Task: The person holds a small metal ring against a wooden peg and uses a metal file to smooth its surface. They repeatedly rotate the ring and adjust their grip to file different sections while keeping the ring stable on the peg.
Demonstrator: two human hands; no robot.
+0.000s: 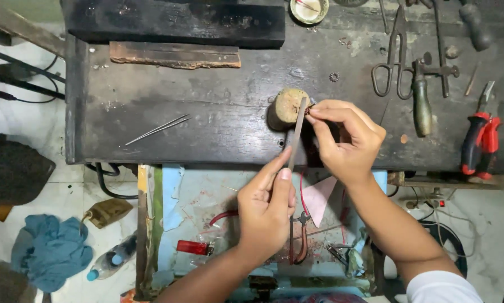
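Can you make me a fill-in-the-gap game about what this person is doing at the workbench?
1. The left hand holds a thin metal ____ against the wooden peg.
2. The right hand pinches a small piece against the ____ peg.
3. The pliers on the dark workbench have ____ handles.
4. Down on the floor lies a crumpled ____ cloth.

Missing words: file; wooden; red; blue

On my dark workbench [207, 112] lie two thin needles [157, 129], scissors [394, 62], a green-handled tool [422, 104] and red-handled pliers [479, 140]. Below it, a red lighter [193, 247] rests in a pale blue tray [176, 196]; a blue cloth [53, 249] lies on the floor.
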